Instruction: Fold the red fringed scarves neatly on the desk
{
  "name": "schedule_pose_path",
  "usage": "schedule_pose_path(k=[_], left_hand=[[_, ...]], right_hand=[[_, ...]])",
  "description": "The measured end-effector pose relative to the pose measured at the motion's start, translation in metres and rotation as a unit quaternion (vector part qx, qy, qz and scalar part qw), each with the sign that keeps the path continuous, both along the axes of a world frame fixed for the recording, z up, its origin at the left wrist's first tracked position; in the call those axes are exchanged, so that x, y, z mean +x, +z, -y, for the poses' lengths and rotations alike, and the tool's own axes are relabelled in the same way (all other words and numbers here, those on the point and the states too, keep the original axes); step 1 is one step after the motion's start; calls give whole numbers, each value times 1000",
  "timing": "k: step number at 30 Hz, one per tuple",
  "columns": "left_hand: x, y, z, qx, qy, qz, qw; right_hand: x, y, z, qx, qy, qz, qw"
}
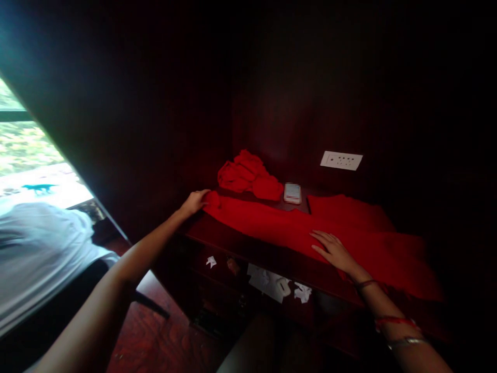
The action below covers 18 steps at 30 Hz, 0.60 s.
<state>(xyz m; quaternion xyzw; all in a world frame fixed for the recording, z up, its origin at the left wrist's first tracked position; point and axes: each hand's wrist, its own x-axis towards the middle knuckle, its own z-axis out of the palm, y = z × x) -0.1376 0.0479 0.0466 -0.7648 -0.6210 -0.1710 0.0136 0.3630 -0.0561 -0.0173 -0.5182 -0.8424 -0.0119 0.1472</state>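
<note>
A long red cloth garment (267, 223) lies stretched across the dark wooden desk (217, 233); its exact kind is hard to make out. At its narrow left end, my left hand (194, 202) is closed with the fingers gripping the red fabric. My right hand (332, 251) rests flat on the wider part of the garment, fingers spread and palm down. Behind it on the desk sits a crumpled heap of red cloth (248, 176). Another piece of red fabric (349, 212) lies at the back right, partly overlapped by the garment.
A small white-faced object (292, 193) lies near the back wall, below a white socket panel (341, 160). Papers (267, 282) and scraps sit on a lower shelf. To the left, a person in a white shirt (42, 248) is beyond the dark partition (128, 129).
</note>
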Motion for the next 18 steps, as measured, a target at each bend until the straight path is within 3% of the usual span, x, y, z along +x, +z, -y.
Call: schedule_pose_path(k=[5, 8, 11, 14, 16, 18], left_hand=[[-9, 59, -11, 51, -26, -147, 987], [-2, 76, -13, 85, -21, -138, 986], [8, 62, -10, 83, 72, -32, 993], [16, 27, -4, 17, 168, 74, 983], [21, 2, 0, -20, 177, 102, 979], [24, -16, 3, -61, 144, 106, 982]], right_hand=[[-1, 0, 2, -4, -5, 6, 1000], [-4, 2, 4, -7, -8, 7, 1000], [-5, 6, 6, -20, -14, 6, 1000], [-6, 13, 9, -58, -5, 12, 998], [-8, 20, 12, -92, 13, 26, 995], [-11, 27, 13, -108, 25, 44, 993]])
